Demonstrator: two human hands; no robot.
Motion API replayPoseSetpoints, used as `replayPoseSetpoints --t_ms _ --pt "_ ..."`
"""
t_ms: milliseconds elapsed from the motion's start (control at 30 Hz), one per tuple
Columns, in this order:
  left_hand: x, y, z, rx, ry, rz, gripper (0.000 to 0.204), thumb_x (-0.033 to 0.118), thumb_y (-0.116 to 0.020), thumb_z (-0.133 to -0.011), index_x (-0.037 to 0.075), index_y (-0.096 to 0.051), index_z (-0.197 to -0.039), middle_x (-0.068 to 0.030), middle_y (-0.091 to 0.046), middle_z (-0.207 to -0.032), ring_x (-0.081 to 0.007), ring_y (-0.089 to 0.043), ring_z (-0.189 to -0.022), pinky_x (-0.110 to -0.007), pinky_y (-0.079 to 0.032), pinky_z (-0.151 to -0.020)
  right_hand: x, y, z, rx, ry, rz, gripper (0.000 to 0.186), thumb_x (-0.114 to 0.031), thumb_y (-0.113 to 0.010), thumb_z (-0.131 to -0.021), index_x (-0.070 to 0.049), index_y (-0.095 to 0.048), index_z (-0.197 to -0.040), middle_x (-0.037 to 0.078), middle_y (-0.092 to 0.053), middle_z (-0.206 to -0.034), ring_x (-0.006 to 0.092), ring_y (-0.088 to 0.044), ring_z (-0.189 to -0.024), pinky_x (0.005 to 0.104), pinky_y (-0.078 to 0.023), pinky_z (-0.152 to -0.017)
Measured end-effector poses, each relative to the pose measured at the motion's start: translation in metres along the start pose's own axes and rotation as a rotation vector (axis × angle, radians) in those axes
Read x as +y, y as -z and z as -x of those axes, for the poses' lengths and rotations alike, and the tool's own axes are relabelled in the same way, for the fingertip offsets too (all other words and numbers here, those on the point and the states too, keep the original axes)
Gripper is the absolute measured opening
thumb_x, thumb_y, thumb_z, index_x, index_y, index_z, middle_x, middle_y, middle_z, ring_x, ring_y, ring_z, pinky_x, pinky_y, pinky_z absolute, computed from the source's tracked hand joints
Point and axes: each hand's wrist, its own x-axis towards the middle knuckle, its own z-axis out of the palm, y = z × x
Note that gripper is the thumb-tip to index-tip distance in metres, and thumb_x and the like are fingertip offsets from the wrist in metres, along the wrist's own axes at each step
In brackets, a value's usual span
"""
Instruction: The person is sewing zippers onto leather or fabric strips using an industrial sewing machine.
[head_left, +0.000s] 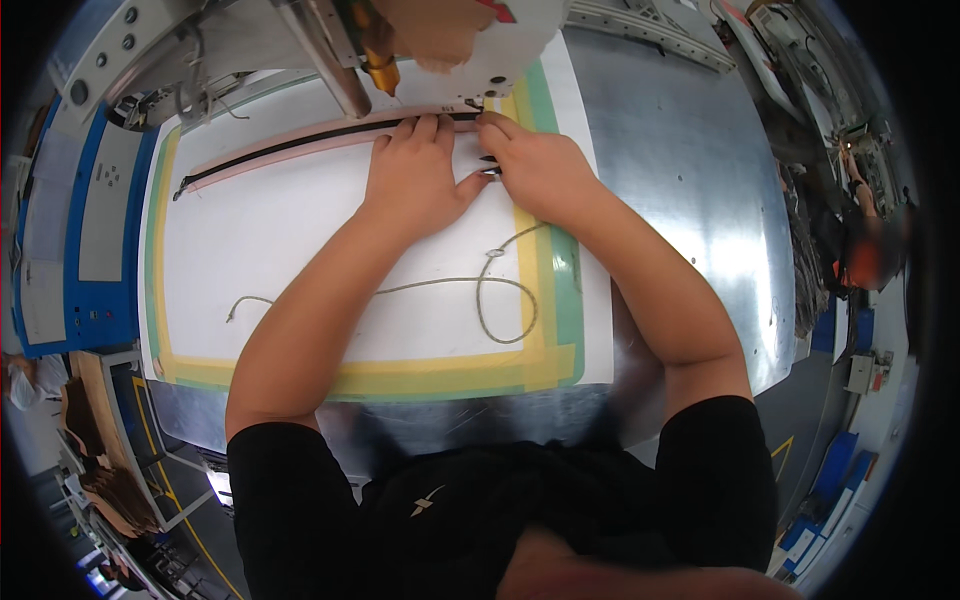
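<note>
A long black zipper [290, 146] lies on a narrow pink strip [240, 172], slanting across the white sheet [270, 220]. My left hand [415, 180] presses its fingertips flat on the zipper near the right end, thumb spread away. At that end, the fingers of my right hand [540, 170] are bent down on the zipper tip. From the same palm, toward my left thumb, sticks a small dark pointed tool [489, 165]; its grip is hidden. A thin green cord [440, 283] loops over the sheet and runs under my right wrist.
Close above my hands hang a machine head with a brass nozzle [382, 75] and a metal post [340, 90]. Yellow and green tape [550, 365] borders the sheet. A bare metal table [690, 180] extends right. At left stands a blue cabinet [105, 230].
</note>
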Motion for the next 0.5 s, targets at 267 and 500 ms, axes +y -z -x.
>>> replayPoseSetpoints --t_ms 267,500 --pt "-0.066 0.028 0.032 -0.059 0.096 0.058 0.065 0.047 -0.069 -0.095 0.004 -0.058 -0.143 -0.0153 -0.059 -0.145 -0.0342 -0.058 -0.131 -0.050 -0.043 -0.108 0.004 0.013 0.006 -0.039 -0.135 0.094 0.028 -0.003 -0.049 -0.095 -0.001 -0.057 -0.122 0.011 -0.059 -0.144 0.0371 -0.071 -0.097 0.0469 -0.059 -0.084" --pt "-0.142 0.059 0.064 0.037 0.334 -0.018 0.056 0.040 -0.068 -0.096 0.003 -0.063 -0.138 -0.0188 -0.065 -0.136 -0.0392 -0.062 -0.125 -0.049 -0.052 -0.102 0.019 0.031 0.026 -0.100 -0.246 0.146 0.035 0.002 -0.048 -0.095 -0.002 -0.055 -0.128 0.011 -0.059 -0.144 0.0367 -0.071 -0.101 0.0463 -0.059 -0.088"
